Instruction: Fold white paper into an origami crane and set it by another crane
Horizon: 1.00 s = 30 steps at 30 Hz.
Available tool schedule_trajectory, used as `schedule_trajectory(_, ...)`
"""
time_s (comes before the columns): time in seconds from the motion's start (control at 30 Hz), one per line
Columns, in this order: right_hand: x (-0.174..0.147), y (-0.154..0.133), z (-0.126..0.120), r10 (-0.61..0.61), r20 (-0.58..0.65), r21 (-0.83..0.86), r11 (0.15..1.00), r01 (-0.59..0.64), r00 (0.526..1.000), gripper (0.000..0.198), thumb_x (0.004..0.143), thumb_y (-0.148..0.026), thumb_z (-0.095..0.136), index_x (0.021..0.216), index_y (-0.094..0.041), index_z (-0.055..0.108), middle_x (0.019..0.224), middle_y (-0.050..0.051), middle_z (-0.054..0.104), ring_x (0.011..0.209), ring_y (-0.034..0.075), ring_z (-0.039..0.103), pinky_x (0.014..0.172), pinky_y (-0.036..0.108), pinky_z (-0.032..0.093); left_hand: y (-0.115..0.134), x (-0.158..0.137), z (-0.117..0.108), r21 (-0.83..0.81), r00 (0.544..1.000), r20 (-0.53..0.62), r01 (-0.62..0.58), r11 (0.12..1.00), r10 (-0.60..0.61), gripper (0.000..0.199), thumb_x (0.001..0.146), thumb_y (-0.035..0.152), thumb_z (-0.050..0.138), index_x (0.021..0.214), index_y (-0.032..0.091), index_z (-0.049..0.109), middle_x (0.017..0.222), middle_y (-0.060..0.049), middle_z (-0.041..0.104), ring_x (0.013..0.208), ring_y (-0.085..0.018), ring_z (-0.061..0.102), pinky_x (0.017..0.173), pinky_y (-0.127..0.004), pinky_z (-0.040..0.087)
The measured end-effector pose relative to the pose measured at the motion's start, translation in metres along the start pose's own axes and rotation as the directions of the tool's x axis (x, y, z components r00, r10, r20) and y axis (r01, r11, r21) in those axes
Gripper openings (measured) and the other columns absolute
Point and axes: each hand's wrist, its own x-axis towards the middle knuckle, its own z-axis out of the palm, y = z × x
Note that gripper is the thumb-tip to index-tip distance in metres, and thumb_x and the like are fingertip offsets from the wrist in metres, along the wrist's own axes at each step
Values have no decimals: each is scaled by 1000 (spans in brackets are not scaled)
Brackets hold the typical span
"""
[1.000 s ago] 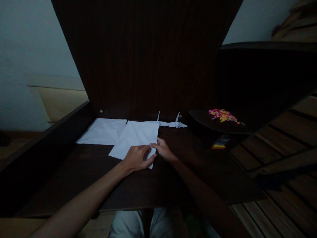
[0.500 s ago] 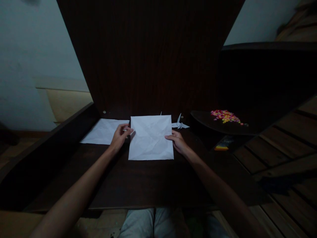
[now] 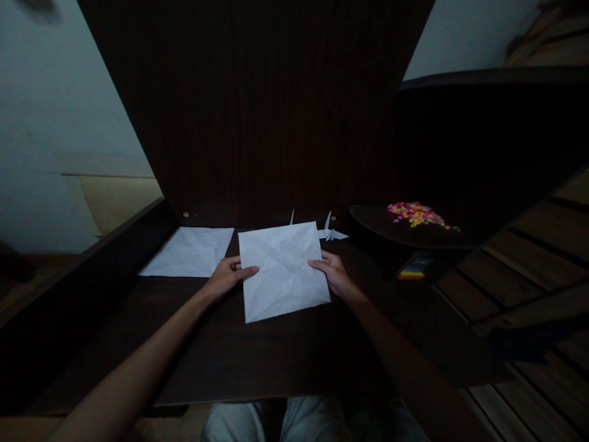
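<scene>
A creased white sheet of paper [image 3: 284,270], roughly square, is held between my two hands over the dark desk. My left hand [image 3: 227,275] pinches its left edge, thumb on top and fingers behind. At the right edge, my right hand [image 3: 335,271] grips it the same way, thumb lying on the front. The sheet tilts slightly, its right side higher. Behind it on the right sits a folded white paper crane [image 3: 330,234]; another white paper point [image 3: 291,217] pokes up past the sheet's top edge, the rest of it hidden.
More creased white paper [image 3: 188,252] lies at the desk's back left, beside a low side board [image 3: 92,264]. On a curved dark shelf [image 3: 368,216] to the right is a heap of small pink, red and yellow pieces [image 3: 416,214]. A tall dark panel [image 3: 257,110] rises behind.
My left hand, apart from the sheet's edge before, now grips it. The sheet has come nearer to me and turned a little counterclockwise. The camera view has shifted slightly.
</scene>
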Motion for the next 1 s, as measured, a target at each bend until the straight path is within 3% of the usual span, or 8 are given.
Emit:
schedule_trajectory(0.33,1,1,-1,-53,-6,-47,998,52,999,29,54,-28,80,78,-15,70,73,3,73,61,17,63,61,29,48,5,-3,3,-125,999,-52,-5,992,-1,37,62,31,80,92,12,70,89,-10,75,76,-23,70,67,-32,56)
schedule_trajectory(0.53,0,3,-2,-39,23,54,998,38,999,30,59,-41,75,76,-17,70,77,5,73,74,23,66,71,34,49,-1,0,1,-192,998,-62,-34,981,23,37,61,31,82,92,13,72,87,-9,75,73,-22,70,66,-31,55)
schedule_trajectory(0.67,-3,-2,-1,74,133,149,984,-94,988,55,69,-66,53,85,-17,69,85,9,74,94,30,66,85,42,48,-2,2,2,-218,996,-81,-55,974,38,38,61,32,83,91,12,71,91,-11,75,75,-23,70,67,-31,55)
schedule_trajectory(0.77,-7,-6,0,143,236,157,971,-183,961,70,73,-74,40,97,-16,68,94,12,73,106,33,62,88,46,48,1,1,5,-264,995,-92,-61,963,38,44,58,34,84,93,10,70,91,-12,75,75,-25,70,68,-33,56)
schedule_trajectory(0.9,-8,-3,-3,113,273,181,969,-167,955,62,67,-67,55,99,-16,68,100,12,72,107,35,61,87,47,49,6,-2,9,-349,987,-150,-103,932,53,48,58,34,84,96,10,68,93,-13,74,79,-25,70,70,-33,55)
schedule_trajectory(1.0,-6,1,-4,54,250,190,976,-104,967,47,58,-46,73,94,-16,68,94,10,72,94,30,65,79,41,52,9,-3,12,-386,973,-225,-133,913,47,48,58,32,84,97,9,68,95,-13,74,82,-25,69,72,-33,54)
